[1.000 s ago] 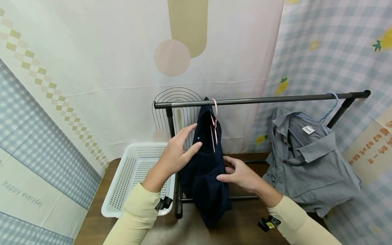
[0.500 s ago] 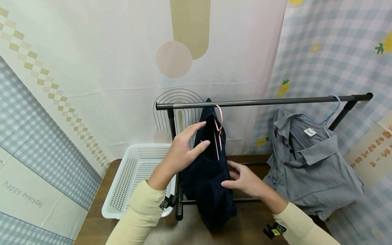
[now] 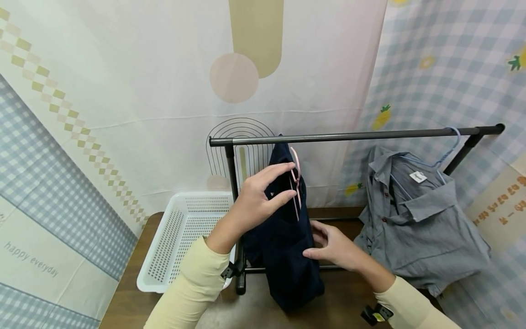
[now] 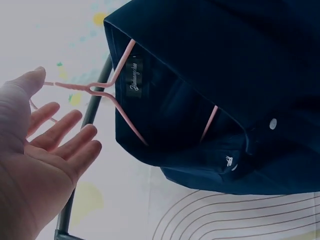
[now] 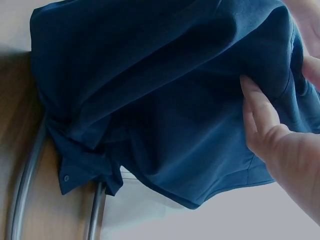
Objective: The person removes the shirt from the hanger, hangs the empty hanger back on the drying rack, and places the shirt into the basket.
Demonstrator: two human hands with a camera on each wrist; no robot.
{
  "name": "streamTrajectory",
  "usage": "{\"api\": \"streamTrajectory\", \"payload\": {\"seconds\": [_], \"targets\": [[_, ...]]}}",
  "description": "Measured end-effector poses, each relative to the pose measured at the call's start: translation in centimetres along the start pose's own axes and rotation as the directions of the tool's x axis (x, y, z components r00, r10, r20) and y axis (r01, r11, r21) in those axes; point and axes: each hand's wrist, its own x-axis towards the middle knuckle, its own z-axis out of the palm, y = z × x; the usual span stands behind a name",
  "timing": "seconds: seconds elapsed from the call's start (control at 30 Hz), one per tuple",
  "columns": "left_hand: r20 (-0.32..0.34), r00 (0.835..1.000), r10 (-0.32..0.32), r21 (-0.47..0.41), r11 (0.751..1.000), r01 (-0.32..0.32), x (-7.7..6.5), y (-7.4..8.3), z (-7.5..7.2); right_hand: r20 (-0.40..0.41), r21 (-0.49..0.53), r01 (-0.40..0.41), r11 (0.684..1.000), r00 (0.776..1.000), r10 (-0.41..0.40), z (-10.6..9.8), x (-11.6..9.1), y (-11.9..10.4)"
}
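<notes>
Beside the navy shirt (image 3: pixel 291 274), the right hand (image 3: pixel 336 246) touches its cloth, fingers loosely spread. Farther up, the left hand (image 3: pixel 255 194), thumb and fingers parted around nothing I can confirm, has neared the shirt's pink hanger (image 4: pixel 75 87); its hook shows lower against the rail (image 3: pixel 370 135) than 1 second ago, so seating looks unsettled.
</notes>
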Motion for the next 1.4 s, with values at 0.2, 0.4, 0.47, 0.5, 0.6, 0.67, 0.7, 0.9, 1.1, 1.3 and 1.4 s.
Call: {"api": "streamTrajectory", "payload": {"seconds": [0.2,0.4,0.47,0.5,0.6,0.67,0.7,0.9,1.1,1.3,1.4], "targets": [[0.011,0.998,0.065,-0.018,0.998,-0.064,0.5,-0.1,0.7,0.001,-0.066,-0.031,0.997,1.000,0.031,-0.3,-0.8,-0.2],[0.031,0.996,0.084,0.000,0.996,-0.084,0.5,-0.1,1.3,0.005,-0.105,-0.044,0.993,0.999,0.045,-0.5,-1.5,-0.1],[0.039,0.995,0.097,0.016,0.995,-0.097,0.4,-0.2,1.4,0.011,-0.100,-0.036,0.994,0.999,0.037,-0.5,-1.6,-0.1],[0.043,0.993,0.107,0.025,0.994,-0.108,0.4,-0.2,1.5,0.014,-0.096,-0.030,0.995,0.999,0.032,-0.5,-1.7,0.0],[0.051,0.989,0.141,0.037,0.989,-0.143,0.2,-0.3,1.6,0.025,-0.082,-0.017,0.996,1.000,0.019,-0.6,-2.0,0.1],[0.053,0.986,0.160,0.036,0.986,-0.162,0.2,-0.3,1.7,0.030,-0.070,-0.016,0.997,0.999,0.018,-0.6,-2.2,0.2],[0.055,0.984,0.167,0.034,0.985,-0.169,0.1,-0.3,1.8,0.032,-0.071,-0.017,0.997,0.999,0.020,-0.7,-2.3,0.2],[0.071,0.978,0.194,0.037,0.980,-0.197,0.0,-0.3,2.0,0.042,-0.109,-0.036,0.993,0.998,0.040,-1.2,-3.0,0.3],[0.097,0.967,0.233,0.024,0.971,-0.237,0.0,0.0,2.4,0.062,-0.130,-0.045,0.991,0.997,0.053,-2.2,-4.0,0.3],[0.119,0.961,0.251,0.048,0.965,-0.258,0.0,0.1,2.8,0.102,-0.125,0.000,0.992,0.995,0.013,-3.0,-4.7,0.4],[0.134,0.960,0.246,0.048,0.966,-0.254,-0.1,0.2,3.0,0.104,-0.137,0.007,0.991,0.995,0.007,-3.6,-5.2,0.3]]}}
